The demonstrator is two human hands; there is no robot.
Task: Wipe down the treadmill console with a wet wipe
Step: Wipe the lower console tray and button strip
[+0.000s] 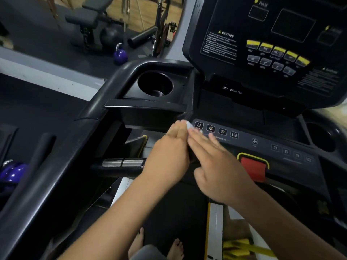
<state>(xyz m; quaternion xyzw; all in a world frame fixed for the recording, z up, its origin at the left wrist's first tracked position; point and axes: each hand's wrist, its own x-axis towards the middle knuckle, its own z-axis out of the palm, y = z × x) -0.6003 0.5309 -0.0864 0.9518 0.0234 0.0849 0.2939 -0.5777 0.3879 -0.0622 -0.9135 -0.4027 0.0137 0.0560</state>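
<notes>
Barely visible, wet wipe [188, 126] at tips of straight, pressed-together fingers [178, 130], beside button 3 [198, 125] on console [262, 150]

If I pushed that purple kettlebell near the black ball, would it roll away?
Probably not far. The purple kettlebell looks like solid metal, so likely heavy for its size. Its round body might rock, but the handle on top should stop it rolling.

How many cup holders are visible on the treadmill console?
2. The left cup holder is at the left end of the console, beside the handrail. The right cup holder is at the far right, dark and partly blurred. No others show.
</notes>
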